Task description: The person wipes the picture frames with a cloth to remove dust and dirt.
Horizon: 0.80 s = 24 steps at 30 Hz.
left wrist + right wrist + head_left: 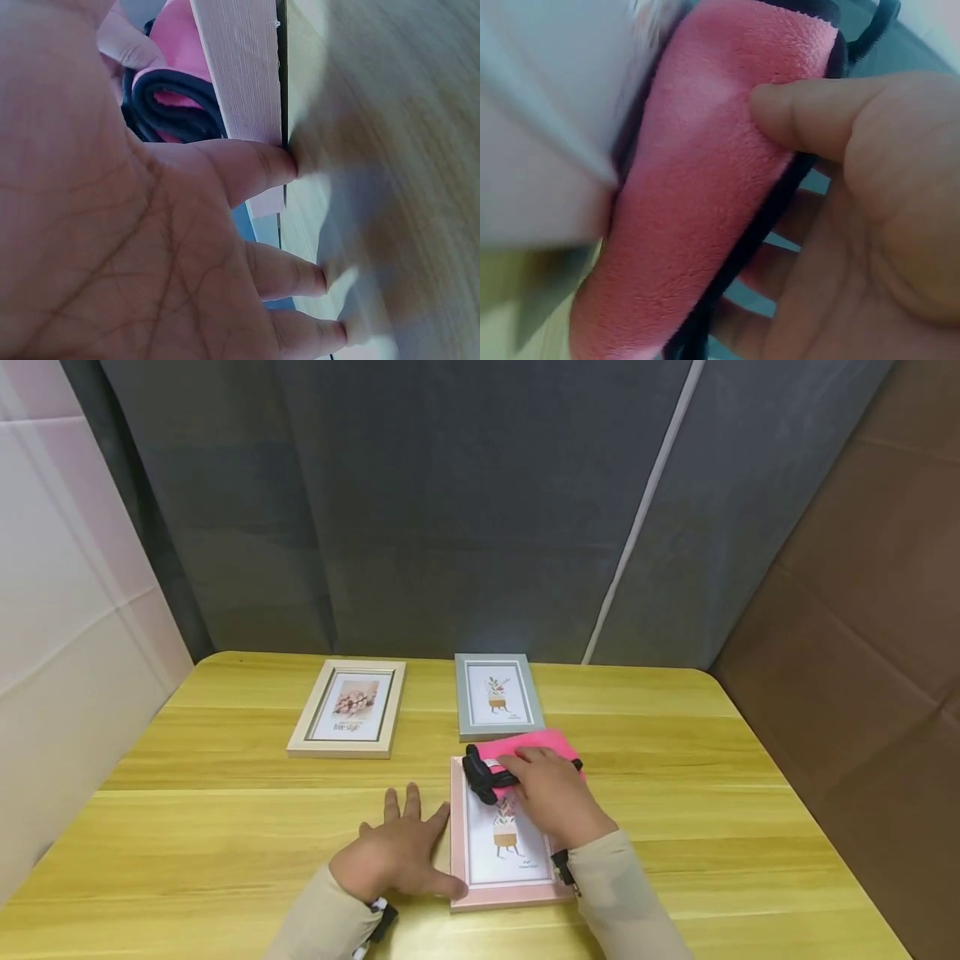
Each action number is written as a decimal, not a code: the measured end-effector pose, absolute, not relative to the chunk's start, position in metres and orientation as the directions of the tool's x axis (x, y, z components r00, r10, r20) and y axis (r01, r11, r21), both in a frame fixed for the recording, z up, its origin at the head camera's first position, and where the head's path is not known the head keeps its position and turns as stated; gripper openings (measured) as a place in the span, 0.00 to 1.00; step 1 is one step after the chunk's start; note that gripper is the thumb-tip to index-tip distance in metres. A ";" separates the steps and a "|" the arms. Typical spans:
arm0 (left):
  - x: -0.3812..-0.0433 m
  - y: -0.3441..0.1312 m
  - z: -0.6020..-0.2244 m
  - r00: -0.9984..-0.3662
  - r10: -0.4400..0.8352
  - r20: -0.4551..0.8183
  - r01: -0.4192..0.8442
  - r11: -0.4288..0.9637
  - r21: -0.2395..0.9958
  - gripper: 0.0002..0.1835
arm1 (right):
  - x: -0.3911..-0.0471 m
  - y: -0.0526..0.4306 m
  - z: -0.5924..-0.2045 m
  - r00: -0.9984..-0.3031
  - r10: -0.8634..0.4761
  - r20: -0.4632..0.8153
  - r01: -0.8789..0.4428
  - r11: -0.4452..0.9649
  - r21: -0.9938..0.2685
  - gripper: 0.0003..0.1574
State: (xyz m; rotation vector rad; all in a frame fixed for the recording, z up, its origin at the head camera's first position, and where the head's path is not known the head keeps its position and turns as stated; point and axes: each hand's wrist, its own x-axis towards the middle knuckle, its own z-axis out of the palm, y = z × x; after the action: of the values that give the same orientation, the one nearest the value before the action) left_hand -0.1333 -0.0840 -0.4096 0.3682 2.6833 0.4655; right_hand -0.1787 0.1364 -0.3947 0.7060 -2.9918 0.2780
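Note:
A pink picture frame (510, 896) with a potted-plant print lies flat near the table's front edge. My right hand (558, 797) grips a folded pink cloth (543, 742) with black edging on the frame's upper part. In the right wrist view the thumb presses the fluffy cloth (705, 172) from one side, and the fingers lie behind it. My left hand (401, 852) has its fingers spread at the frame's left side. Its thumb touches the lower left corner. In the left wrist view fingertips of the left hand (150, 225) meet the frame's edge and the tabletop.
A cream picture frame (300, 739) with a flower print lies at the back left of the wooden table (225, 827). A grey-blue picture frame (462, 697) lies at the back centre, just beyond the cloth. A dark curtain (450, 510) hangs behind the table.

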 end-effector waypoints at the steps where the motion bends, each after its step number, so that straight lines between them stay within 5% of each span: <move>1: -0.133 -0.084 -0.410 -0.889 0.318 -0.329 0.188 0.910 0.371 0.62 | -0.180 0.139 -0.394 -0.905 -0.418 0.084 -0.426 0.889 -0.168 0.25; 10: -0.133 -0.084 -0.410 -0.889 0.318 -0.328 0.184 0.906 0.380 0.62 | -0.186 0.155 -0.394 -0.965 -0.262 0.012 -0.258 0.937 -0.236 0.26; 24: -0.133 -0.084 -0.408 -0.887 0.319 -0.334 0.187 0.909 0.372 0.62 | -0.183 0.135 -0.397 -0.888 -0.450 0.097 -0.460 0.867 -0.192 0.26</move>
State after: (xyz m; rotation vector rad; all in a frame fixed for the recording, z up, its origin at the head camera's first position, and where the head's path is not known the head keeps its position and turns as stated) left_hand -0.1333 -0.0838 -0.4084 0.3694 2.6784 0.4673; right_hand -0.1834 0.1347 -0.3970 0.7291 -2.9880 0.3259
